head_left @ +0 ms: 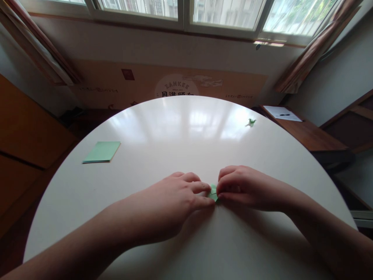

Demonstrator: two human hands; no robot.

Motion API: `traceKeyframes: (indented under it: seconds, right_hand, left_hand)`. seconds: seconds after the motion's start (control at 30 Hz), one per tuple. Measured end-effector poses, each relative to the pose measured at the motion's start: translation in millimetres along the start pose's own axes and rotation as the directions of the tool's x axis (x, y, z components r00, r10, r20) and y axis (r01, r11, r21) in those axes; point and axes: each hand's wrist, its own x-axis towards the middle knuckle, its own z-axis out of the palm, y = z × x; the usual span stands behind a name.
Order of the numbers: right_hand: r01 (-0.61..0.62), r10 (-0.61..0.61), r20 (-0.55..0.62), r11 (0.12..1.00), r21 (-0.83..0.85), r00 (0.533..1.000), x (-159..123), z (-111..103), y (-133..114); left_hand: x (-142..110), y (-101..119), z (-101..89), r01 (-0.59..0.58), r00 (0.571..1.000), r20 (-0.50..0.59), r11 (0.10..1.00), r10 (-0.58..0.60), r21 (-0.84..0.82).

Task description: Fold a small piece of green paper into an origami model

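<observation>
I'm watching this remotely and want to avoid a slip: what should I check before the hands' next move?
1. Left hand touching the small green paper: ok, at its left side.
2. Right hand touching it: ok, at its right side.
3. Paper well inside the edge of the white table: ok.
4. Green paper stack clear of both hands: ok.
5. Small green folded figure clear too: ok.
6. Creases aligned: cannot tell, hands cover parts.

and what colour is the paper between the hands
The paper is green, seen in the head view.
</observation>
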Motion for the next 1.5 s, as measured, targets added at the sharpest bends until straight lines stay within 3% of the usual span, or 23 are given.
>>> traceKeyframes:
  seconds: [0.43,0.8,1.1,1.23,1.37,1.5]
  right_hand:
    - [-0.08,0.07,-0.054,0.975,-0.206,0.996,5,14,-17]
    - [-0.078,0.076,-0.016,0.983,-0.166,0.997,0,13,-23]
    - [-0.28,0.27,-0.093,0.951,-0.128,0.958,-1,22,-32]
    - [-0.32,0.308,-0.119,0.941,-0.106,0.944,0,25,-36]
    - [-0.324,0.322,-0.06,0.946,-0.027,0.945,-2,19,-35]
    - [-0.333,0.331,-0.132,0.943,0.004,0.934,-6,8,-23]
  left_hand:
    - [-1,-2,3.5,-0.015,0.999,-0.031,1.0,0.015,-0.001]
    - [3,-6,-0.4,-0.021,0.999,-0.032,1.0,0.021,-0.001]
    - [5,-8,1.2,0.042,0.999,-0.014,0.997,-0.041,0.062]
    - [13,-8,9.8,0.069,0.995,-0.068,0.998,-0.069,0.009]
    - [21,-9,20.1,0.12,0.983,-0.131,0.991,-0.128,-0.062]
    - [26,-11,26.3,0.125,0.972,-0.18,0.982,-0.15,-0.141]
